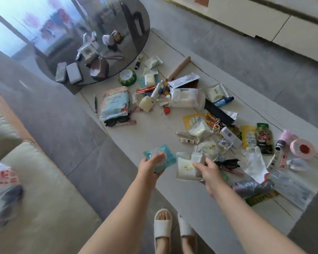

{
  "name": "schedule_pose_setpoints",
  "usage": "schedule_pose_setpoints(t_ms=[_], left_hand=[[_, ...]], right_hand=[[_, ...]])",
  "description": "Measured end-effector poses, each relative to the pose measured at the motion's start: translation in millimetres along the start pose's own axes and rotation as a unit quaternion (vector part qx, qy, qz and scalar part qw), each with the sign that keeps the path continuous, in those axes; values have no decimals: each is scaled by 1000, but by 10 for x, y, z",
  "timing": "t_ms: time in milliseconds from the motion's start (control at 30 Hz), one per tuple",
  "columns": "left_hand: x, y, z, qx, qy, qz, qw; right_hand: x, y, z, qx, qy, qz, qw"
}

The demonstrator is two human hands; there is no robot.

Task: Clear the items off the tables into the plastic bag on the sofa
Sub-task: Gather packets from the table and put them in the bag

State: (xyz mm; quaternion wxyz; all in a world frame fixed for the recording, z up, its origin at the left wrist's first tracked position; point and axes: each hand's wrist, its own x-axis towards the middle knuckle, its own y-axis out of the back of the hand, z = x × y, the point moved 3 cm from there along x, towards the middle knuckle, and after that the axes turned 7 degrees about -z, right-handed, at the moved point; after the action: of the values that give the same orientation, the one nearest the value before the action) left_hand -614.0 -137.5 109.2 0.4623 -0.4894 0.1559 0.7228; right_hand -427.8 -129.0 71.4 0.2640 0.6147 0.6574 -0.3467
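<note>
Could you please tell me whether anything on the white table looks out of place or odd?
Mostly it is loose clutter: packets, pens, sunglasses. The oddest piece is a single white work glove lying among snack sachets near the right hand.

left hand (151,165) is gripping a teal packet (162,158) with a round clear lid at 6 o'clock | right hand (208,172) is pinching a white pouch (186,167) beside it | white table (154,132) is carrying scattered packets | plastic bag (2,174) is lying on the sofa (44,189) at 9 o'clock | white glove (253,163) is lying at 4 o'clock
</note>
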Motion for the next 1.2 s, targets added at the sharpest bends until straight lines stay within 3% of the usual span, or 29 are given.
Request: schedule_pose_setpoints(t_ms=[333,567,1000,1200], left_hand=[[-1546,1070,775,-126,-140,32,982],[-2219,2238,1066,-230,-176,109,951],[-3146,4460,1526,-342,-272,202,876],[-3201,5100,1721,-342,-274,219,872]], right_hand=[[-902,-1634,-666,-94,18,-198,975],[-1350,-3049,-641,-175,28,-276,945],[-2138,-5565,-223,-303,54,-324,895],[-2247,-6359,-129,-345,85,-353,866]])
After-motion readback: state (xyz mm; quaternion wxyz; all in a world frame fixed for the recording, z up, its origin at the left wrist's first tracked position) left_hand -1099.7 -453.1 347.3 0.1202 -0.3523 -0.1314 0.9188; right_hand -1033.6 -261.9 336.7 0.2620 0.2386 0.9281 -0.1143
